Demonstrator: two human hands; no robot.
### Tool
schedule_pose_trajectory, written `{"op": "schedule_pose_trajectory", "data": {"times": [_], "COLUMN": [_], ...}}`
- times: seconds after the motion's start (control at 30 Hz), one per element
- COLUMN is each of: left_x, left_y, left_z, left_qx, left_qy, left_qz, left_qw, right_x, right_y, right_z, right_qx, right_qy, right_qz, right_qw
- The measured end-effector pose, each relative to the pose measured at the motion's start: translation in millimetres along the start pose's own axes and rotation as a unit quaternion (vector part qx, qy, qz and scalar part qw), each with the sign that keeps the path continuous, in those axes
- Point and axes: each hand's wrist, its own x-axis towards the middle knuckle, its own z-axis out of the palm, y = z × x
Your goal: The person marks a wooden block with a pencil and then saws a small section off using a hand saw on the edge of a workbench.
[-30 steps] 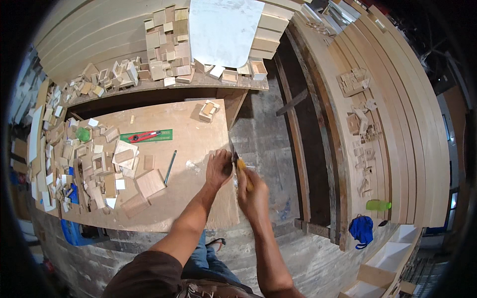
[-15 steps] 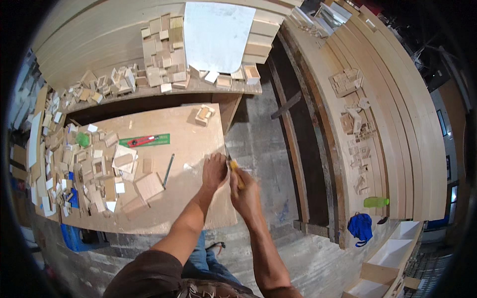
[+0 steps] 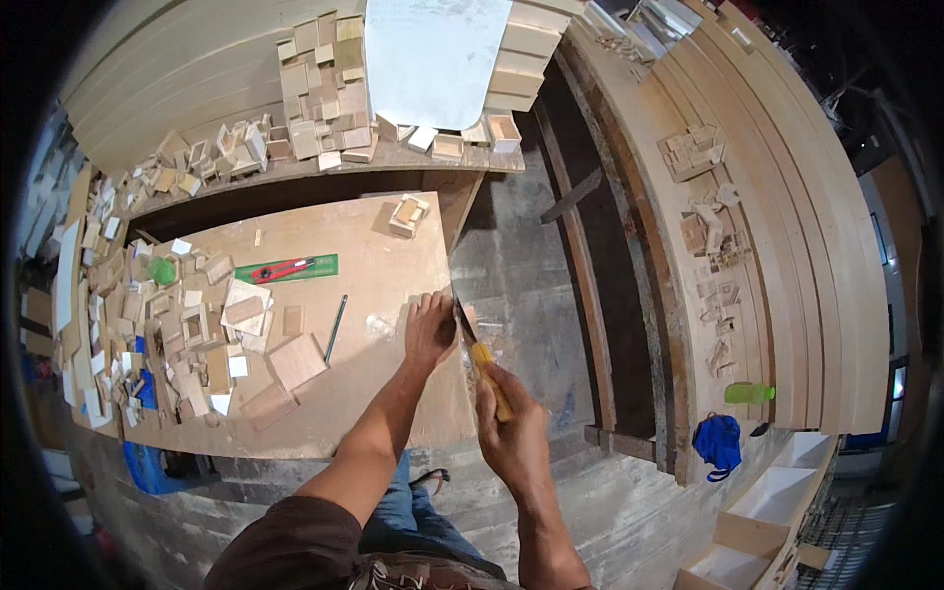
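My left hand (image 3: 430, 327) is bent over the right edge of the plywood worktop (image 3: 383, 265), fingers together on something small that I cannot make out. My right hand (image 3: 511, 423) grips the yellow handle (image 3: 485, 366) of a thin-bladed tool, apparently a saw, its dark blade (image 3: 464, 322) at the worktop's edge beside my left fingers. A green ruler (image 3: 326, 266) with a red utility knife (image 3: 285, 269) on it lies on the worktop, along with a dark pencil (image 3: 335, 327). A small open wooden piece (image 3: 409, 215) sits at the far corner.
Small wooden blocks and boxes (image 3: 197, 324) crowd the worktop's left. Behind are a shelf (image 3: 315, 173) of pieces and a white board (image 3: 433, 59). A long bench (image 3: 678, 295) at right holds a green bottle (image 3: 750, 392) and blue bag (image 3: 717, 444); wooden compartments (image 3: 772, 497) stand below.
My right hand and the yellow handle have moved down toward me, showing more blade. My left hand stays at the edge. The whole view has shifted slightly.
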Motion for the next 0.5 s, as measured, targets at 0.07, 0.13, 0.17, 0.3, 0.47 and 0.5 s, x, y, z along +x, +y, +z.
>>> {"op": "schedule_pose_trajectory", "data": {"times": [0.07,0.13,0.17,0.3,0.47,0.5], "left_x": [1,6,0,20,5,6], "left_y": [-1,16,17,0,6,9], "left_z": [-1,-11,-12,-11,-3,-4], "left_qx": [-0.013,-0.038,-0.024,0.004,-0.011,-0.019], "left_qy": [0.000,0.015,0.012,0.030,0.021,0.016], "left_qz": [0.006,0.016,0.020,0.013,0.010,0.013], "left_qw": [1.000,0.999,0.999,0.999,1.000,1.000], "right_x": [2,46,57,24,9,37], "right_y": [-12,27,40,13,1,26], "right_z": [-6,19,31,11,0,20], "right_qx": [0.012,-0.022,-0.036,-0.012,0.000,-0.005], "right_qy": [-0.027,-0.002,0.002,0.004,0.002,0.001], "right_qz": [0.062,0.027,0.011,-0.013,0.019,0.021], "right_qw": [0.998,0.999,0.999,1.000,1.000,1.000]}}
